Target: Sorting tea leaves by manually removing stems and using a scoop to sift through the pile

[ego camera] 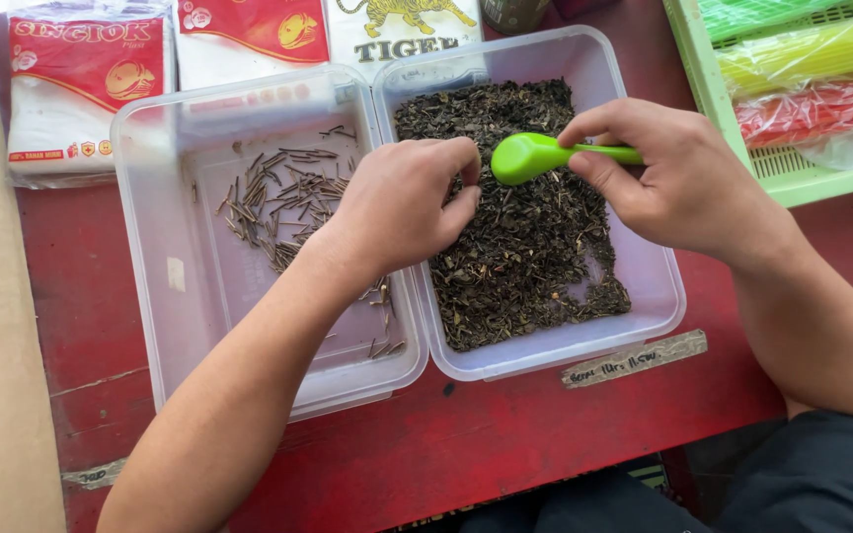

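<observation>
Along the left edge runs a pale strip of wall or board, and next to it the red counter (91, 326) shows a narrow bare band. 3 printed bags (81, 89) lie at the far edge, cut off by the top of the view. 2 clear plastic tubs sit side by side, their rims touching, filling most of the counter; open room remains only in front of them, toward me. The left tub (180, 296) holds a scatter of thin brown stems (283, 202). My left hand (402, 202) hangs over the seam between the tubs, its grip pinched nearly closed, fingertips together by the spoon's bowl; whether they hold a stem I cannot tell. The right tub (634, 266) holds dark dried leaves (515, 237). My right hand (673, 173) grips the handle of a green plastic spoon (535, 155) above the leaves. A green basket (792, 168) of coloured packets is cut off at the right.
</observation>
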